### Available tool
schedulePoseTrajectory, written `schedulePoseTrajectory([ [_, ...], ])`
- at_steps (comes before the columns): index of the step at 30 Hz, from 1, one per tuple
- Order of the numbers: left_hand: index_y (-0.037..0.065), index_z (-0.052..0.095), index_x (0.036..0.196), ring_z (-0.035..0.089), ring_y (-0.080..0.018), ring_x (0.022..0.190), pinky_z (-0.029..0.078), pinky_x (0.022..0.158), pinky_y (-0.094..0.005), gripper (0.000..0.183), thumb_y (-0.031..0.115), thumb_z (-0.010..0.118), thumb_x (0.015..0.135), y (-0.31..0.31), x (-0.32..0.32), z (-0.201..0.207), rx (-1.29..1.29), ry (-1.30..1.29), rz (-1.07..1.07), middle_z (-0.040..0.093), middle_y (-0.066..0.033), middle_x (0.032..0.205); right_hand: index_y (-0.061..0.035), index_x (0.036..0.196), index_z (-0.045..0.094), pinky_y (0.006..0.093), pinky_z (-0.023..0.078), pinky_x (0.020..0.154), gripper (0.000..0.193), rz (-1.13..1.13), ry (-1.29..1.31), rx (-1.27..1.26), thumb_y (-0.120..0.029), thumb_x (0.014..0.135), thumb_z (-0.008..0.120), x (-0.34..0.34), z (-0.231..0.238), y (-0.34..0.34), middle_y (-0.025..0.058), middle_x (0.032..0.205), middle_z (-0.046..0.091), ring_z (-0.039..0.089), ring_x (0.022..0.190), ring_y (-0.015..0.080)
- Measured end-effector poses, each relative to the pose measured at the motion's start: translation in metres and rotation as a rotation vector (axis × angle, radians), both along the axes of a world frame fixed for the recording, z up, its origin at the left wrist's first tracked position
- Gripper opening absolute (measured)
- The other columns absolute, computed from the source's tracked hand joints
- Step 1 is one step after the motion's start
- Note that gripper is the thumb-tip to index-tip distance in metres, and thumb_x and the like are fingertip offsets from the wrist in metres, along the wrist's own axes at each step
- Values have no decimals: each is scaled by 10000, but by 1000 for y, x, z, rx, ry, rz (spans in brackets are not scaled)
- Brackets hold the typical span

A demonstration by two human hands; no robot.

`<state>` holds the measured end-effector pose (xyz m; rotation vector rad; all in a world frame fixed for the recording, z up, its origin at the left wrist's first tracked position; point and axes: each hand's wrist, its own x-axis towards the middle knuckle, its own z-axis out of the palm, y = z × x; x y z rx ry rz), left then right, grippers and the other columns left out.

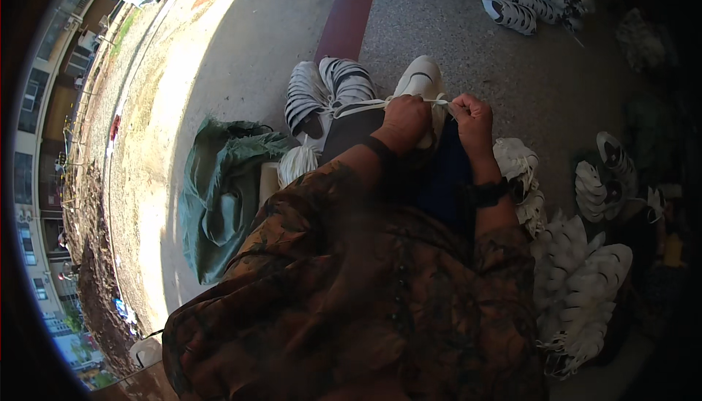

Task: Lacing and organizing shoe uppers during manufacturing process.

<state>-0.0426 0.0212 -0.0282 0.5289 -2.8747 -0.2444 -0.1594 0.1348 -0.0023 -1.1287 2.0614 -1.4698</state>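
**Both hands closed on a white cord at a bundle of shoe uppers**

The left hand (pixel 406 119) is clenched on a white cord (pixel 358 105) that runs out toward 9 o'clock. The right hand (pixel 474 119) pinches the same cord just beside it, at 3 o'clock of the left. Both hands sit at the frame's centre, over the person's lap. Directly at 12 o'clock of the hands, touching them, lies a white shoe upper (pixel 419 77); whether the cord passes round it or through it cannot be told.

At 10 o'clock of the hands rests a stack of grey-and-white uppers (pixel 325 90). A green cloth sack (pixel 219 189) lies slumped on the floor (pixel 248 42) at 8 o'clock. Heaped white uppers (pixel 578 291) lie at 4 o'clock, and more pairs (pixel 530 2) lie well apart at 1 o'clock.

Judgement: the cord appears thin, limp and light, liable to slip if held loosely; a pinch close to the knot point suits it. The upper looks soft and flexible, not fragile, best held by its edge.
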Motion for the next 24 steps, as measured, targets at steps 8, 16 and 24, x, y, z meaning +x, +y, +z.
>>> schedulePoseTrajectory([
  [8, 80, 649, 715, 658, -250, 751, 514, 643, -362, 119, 194, 652, 678, 0, -2, 30, -78, -76, -47, 654, -93, 771, -10, 734, 532, 233, 500, 639, 118, -106, -785, -335, 12, 850, 523, -3, -20, -3, 93, 763, 603, 599, 747, 147],
  [16, 58, 642, 747, 648, -315, 770, 523, 655, -420, 98, 107, 560, 732, -120, 244, 24, -223, -449, 521, 646, -155, 810, 32, 771, 612, 445, 457, 662, 460, -686, 456, 390, -338, 927, 388, -132, -57, 240, 219, 729, 584, 577, 730, 395],
  [24, 75, 668, 888, 630, -354, 879, 507, 757, -453, 179, 148, 553, 772, -115, 332, -47, 68, -485, 872, 653, -172, 931, -91, 810, 522, 280, 481, 522, 22, -558, -500, 429, -72, 814, 510, -157, -85, 295, 15, 708, 528, 562, 584, 158],
])
